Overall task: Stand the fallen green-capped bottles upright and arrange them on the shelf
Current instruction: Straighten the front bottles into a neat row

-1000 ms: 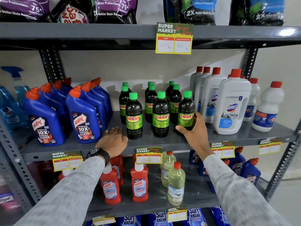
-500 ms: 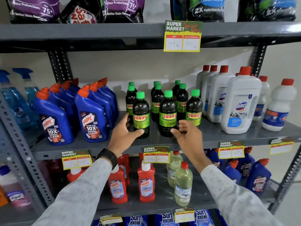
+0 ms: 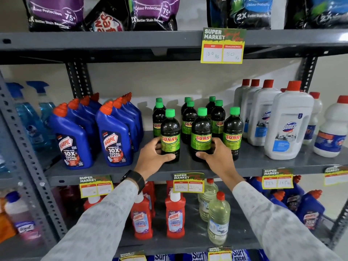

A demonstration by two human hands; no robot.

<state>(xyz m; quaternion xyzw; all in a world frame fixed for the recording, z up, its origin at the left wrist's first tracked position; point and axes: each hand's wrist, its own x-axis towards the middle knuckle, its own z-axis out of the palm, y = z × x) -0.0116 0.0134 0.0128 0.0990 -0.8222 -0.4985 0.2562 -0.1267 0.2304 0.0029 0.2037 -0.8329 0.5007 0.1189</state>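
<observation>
Several dark Sunny bottles with green caps stand upright in three short rows in the middle of the grey shelf. My left hand wraps the lower part of the front-left bottle, thumb across its front. My right hand holds the base of the front-middle bottle, thumb in front and fingers on its right side. The front-right bottle stands just behind my right hand. No fallen bottle is visible.
Blue Harpic bottles crowd the shelf to the left, and white Domex bottles stand to the right. The upper shelf edge carries a price tag. Red Harpic bottles and clear bottles fill the shelf below.
My left hand rose from the shelf surface and closed around the front-left bottle. My right hand left the front-right bottle and took hold of the front-middle one.
</observation>
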